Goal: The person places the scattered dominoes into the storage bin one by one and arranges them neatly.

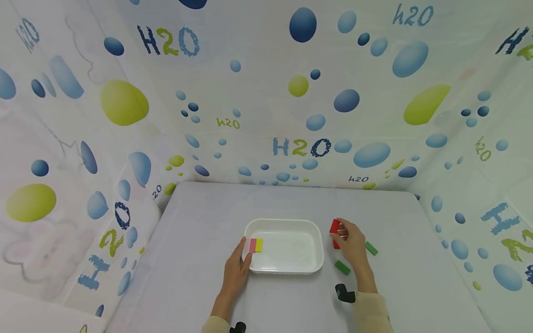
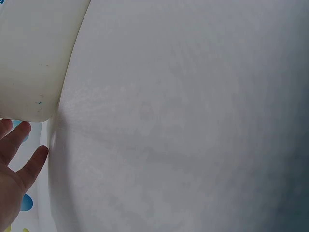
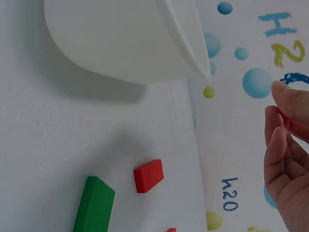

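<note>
A white tray (image 1: 291, 249) stands mid-table. At its left end lie a pink block (image 1: 252, 245) and a yellow block (image 1: 259, 245), side by side inside. My left hand (image 1: 238, 270) rests its extended fingers against that end of the tray; the left wrist view shows them at the tray's outer wall. To the right of the tray, my right hand (image 1: 354, 243) pinches a red block (image 1: 334, 225) between thumb and fingertips, held up off the table. On the tabletop beneath it lies another red block (image 3: 148, 176).
A green block (image 1: 342, 267) lies in front of the right hand, and another green block (image 1: 371, 248) is to its right. The table (image 1: 200, 208) has a white cover. Behind it hangs a white sheet (image 1: 258, 92) printed with blue and green drops.
</note>
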Demonstrator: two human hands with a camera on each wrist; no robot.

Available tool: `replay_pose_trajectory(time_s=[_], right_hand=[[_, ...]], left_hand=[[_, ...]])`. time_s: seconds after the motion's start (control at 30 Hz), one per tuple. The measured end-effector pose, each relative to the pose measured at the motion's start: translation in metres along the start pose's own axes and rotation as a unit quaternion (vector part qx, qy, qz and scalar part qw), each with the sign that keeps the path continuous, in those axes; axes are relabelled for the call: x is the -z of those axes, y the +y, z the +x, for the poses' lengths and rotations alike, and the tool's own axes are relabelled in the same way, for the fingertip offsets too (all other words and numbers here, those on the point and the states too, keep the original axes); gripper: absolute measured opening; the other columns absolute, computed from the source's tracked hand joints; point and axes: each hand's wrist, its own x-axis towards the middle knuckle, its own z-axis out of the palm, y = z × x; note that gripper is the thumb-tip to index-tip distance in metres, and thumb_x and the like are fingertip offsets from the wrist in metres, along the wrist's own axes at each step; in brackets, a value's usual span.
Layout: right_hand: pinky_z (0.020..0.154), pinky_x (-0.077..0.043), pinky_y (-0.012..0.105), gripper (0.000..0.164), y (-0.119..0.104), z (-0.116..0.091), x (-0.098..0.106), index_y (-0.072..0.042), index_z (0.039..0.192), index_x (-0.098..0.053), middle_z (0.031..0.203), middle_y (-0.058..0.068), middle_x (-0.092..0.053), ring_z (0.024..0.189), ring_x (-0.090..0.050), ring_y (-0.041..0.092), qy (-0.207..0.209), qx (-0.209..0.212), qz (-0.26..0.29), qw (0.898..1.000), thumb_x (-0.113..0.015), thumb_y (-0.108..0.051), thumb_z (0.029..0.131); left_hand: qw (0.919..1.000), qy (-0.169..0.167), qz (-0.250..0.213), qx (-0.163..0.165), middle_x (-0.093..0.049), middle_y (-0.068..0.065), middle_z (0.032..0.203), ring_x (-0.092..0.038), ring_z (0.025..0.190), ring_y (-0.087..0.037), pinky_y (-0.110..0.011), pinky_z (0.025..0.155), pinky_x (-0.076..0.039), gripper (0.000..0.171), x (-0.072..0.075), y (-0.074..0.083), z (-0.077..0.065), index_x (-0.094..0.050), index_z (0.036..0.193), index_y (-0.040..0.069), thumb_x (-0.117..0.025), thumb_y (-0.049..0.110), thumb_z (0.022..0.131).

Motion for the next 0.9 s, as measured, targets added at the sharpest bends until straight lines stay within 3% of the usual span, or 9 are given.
replay_pose_trajectory(time_s=[0.53,0.9], right_hand=[[0.076,-0.061,0.039,0.049,-0.029,0.006,-0.036,0.001,0.126,-0.06,0.102,0.016,-0.066,0.089,-0.066,0.026,-0.031,0.072,0.031,0.996,-0.078,-0.006,0.081],[0.078,-0.061,0.036,0.05,-0.044,0.002,-0.064,-0.003,0.127,-0.06,0.103,0.013,-0.065,0.088,-0.065,0.022,-0.073,0.058,0.042,0.995,-0.078,-0.007,0.081]], left_hand=[[0.9996,0.017,0.009,-0.019,-0.054,-0.018,0.142,-0.051,0.132,-0.035,-0.05,0.108,-0.043,0.053,-0.001,-0.002,0.0,-0.048,0.142,0.001,-0.062,0.018,0.095],[0.9999,0.008,0.005,-0.014,-0.052,-0.016,0.144,-0.05,0.134,-0.033,-0.05,0.109,-0.042,0.053,0.0,-0.001,-0.001,-0.046,0.144,0.003,-0.061,0.02,0.096]])
